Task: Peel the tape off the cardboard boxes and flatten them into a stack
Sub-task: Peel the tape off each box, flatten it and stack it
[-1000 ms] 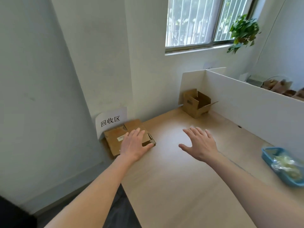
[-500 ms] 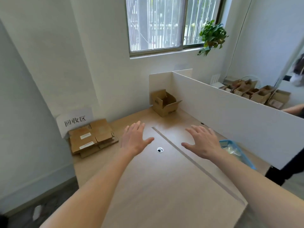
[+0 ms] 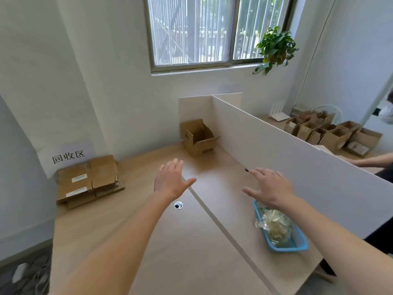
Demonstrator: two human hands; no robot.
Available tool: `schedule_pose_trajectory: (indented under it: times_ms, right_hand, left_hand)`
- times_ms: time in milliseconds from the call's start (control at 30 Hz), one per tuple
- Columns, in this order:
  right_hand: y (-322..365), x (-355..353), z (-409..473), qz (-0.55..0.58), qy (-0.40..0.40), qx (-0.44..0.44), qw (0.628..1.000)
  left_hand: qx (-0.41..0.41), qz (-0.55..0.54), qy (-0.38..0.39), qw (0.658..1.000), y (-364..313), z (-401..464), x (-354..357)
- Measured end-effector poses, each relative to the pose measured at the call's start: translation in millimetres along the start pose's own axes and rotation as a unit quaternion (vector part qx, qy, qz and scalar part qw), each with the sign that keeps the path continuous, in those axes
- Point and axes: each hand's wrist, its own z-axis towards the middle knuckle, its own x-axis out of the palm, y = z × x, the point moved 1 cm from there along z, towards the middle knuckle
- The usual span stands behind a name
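White walls and a barred window [image 3: 204, 30] close off the far side of the room, with a leafy green plant [image 3: 275, 48] hanging at the window's right corner. Below them runs a pale wooden desk [image 3: 131, 226], split by a straight seam and pierced by a small round cable hole [image 3: 178, 205]. At the desk's far left corner, against the wall, lies the stack of flattened cardboard boxes [image 3: 88, 182], two of them bearing white labels, just below a paper sign [image 3: 68, 156] with printed characters. Standing at the back of the desk, tucked into the corner made by a white divider panel [image 3: 297, 167], is an open cardboard box [image 3: 198, 137] with its flaps up. Both hands hang in the air above the desk and hold nothing: the left hand [image 3: 171, 180] has its fingers straight and together, thumb out to the side, while the right hand [image 3: 270, 187] is spread with relaxed, slightly splayed fingers. Near the right forearm sits a blue tray [image 3: 297, 245] holding a crumpled heap of clear peeled tape [image 3: 276, 225]. Beyond the divider, more open boxes [image 3: 327, 132] crowd another surface, and another person's forearm [image 3: 374, 161] reaches in from the right edge.
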Motion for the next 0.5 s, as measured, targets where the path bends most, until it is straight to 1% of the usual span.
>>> schedule_pose_trajectory:
  times_ms: [167, 267, 500]
  right_hand:
    - [-33.2, 21.2, 92.9, -0.023, -0.002, -0.035, 0.999]
    - [-50.5, 36.9, 158.7, -0.031, 0.019, -0.052, 0.998]
    - [-59.3, 86.9, 284.8, -0.009, 0.048, -0.082, 0.995]
  left_hand:
    - [-0.029, -0.020, -0.002, 0.999, -10.8, 87.0, 43.3]
    - [-0.036, -0.022, 0.015, 0.999, -15.6, 140.2, 72.3]
    - [-0.081, -0.025, 0.049, 0.995, -3.3, 229.3, 126.9]
